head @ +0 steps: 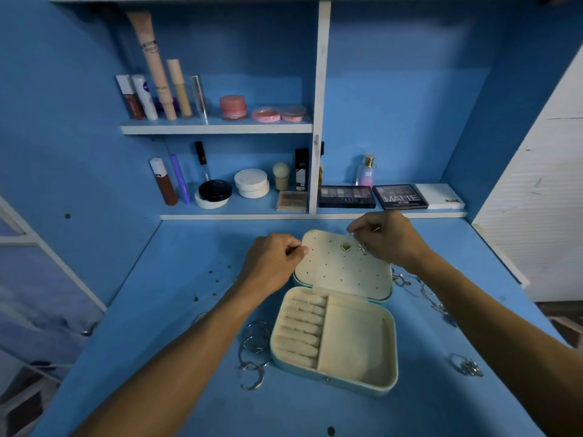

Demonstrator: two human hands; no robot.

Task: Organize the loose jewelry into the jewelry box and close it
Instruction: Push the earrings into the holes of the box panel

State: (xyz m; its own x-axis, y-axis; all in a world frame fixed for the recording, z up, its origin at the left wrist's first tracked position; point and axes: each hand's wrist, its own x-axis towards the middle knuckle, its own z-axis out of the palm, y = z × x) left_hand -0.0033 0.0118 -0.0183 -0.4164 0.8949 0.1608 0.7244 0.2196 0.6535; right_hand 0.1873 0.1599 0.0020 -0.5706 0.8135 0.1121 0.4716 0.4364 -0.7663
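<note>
A small jewelry box lies open on the blue desk, cream inside, with ring rolls on its left and a bare tray on its right. Its lid panel is tilted back and dotted with earring holes. A green stud and a silver star earring sit on the panel. My left hand pinches the panel's upper left edge. My right hand pinches at the panel's top edge just above the star earring. Silver hoops lie left of the box, a chain at the right, a silver ring further right.
Shelves behind the desk hold makeup tubes, compacts, eyeshadow palettes and a perfume bottle. Small dark specks dot the desk left of the box. A white wall panel stands at the right.
</note>
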